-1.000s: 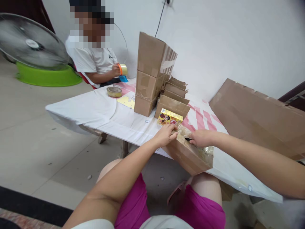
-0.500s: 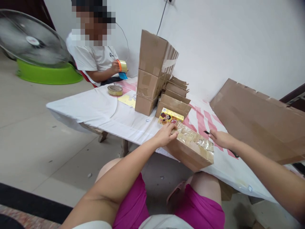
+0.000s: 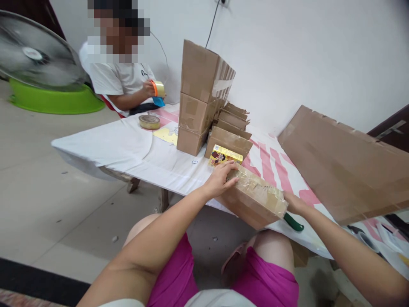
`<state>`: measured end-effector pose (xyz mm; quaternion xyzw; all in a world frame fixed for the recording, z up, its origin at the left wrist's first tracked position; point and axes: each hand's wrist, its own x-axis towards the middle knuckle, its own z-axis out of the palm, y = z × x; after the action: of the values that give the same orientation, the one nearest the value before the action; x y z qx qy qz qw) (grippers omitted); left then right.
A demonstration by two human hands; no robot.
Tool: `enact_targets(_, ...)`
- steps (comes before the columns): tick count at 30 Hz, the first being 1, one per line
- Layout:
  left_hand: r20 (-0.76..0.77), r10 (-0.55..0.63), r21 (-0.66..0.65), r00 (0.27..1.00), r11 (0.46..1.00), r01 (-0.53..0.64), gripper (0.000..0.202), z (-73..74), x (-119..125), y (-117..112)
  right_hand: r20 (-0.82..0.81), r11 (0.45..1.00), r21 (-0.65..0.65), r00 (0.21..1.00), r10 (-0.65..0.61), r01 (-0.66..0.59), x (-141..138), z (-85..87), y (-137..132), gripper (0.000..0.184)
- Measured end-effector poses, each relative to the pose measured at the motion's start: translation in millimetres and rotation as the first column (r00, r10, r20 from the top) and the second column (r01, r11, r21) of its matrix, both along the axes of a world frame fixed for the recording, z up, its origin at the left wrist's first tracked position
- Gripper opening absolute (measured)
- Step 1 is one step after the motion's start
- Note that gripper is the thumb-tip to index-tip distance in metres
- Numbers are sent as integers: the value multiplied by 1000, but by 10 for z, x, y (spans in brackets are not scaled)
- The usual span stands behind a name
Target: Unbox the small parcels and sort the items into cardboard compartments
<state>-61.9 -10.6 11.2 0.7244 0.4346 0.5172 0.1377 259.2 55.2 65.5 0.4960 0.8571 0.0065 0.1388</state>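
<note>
A taped cardboard box (image 3: pixel 252 200) lies tilted over the near table edge, close to my knees. Its top is covered with wrinkled clear tape. My left hand (image 3: pixel 221 179) grips the box's far left end, fingers over the top and thumb along the edge. At the opposite end, my right hand (image 3: pixel 294 203) is closed against the box, its fingertips hidden behind it. Just below that hand, a green handle (image 3: pixel 293 222) sticks out past the box; the rest of the tool is hidden. A yellow printed carton (image 3: pixel 226 155) stands beyond my left hand.
Stacked cardboard boxes (image 3: pixel 194 106) and open-flapped boxes (image 3: pixel 230 138) stand on the cloth-covered table (image 3: pixel 128 145). A large cardboard box (image 3: pixel 345 166) is at right, a tape roll (image 3: pixel 149 122) at left. Across the table a person (image 3: pixel 111 81) holds a tape dispenser (image 3: pixel 158 90).
My right hand has moved down and left onto the box's end. The tool that was in it now shows as a green handle beneath the hand. The view shifted slightly right.
</note>
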Motion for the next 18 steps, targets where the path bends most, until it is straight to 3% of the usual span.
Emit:
enact_targets(4,9,11,-39,1000,999,-10,36,10,5,-37,-259,977,205,966,-7,62,-220,351,68,42)
enact_targets(7,38,-10,-15,999,1000,11,37,22,3,-62,-488,959,273,848,208,-78,-552,533,-100,37)
enact_targets(9,55,-31,-11,998,999,32,37,30,-1,-73,-500,923,283,781,373,-260,-778,567,-237,32)
enact_targets(11,71,-46,-16,996,999,47,37,32,-6,-74,-469,881,300,747,471,-366,-947,547,-332,28)
enact_targets(14,97,-69,-12,993,997,70,37,22,-11,-63,-396,844,337,750,529,-417,-1046,493,-373,28)
enact_targets(18,133,-81,-14,988,996,83,38,10,-7,-53,-302,788,368,738,603,-494,-976,477,-334,30)
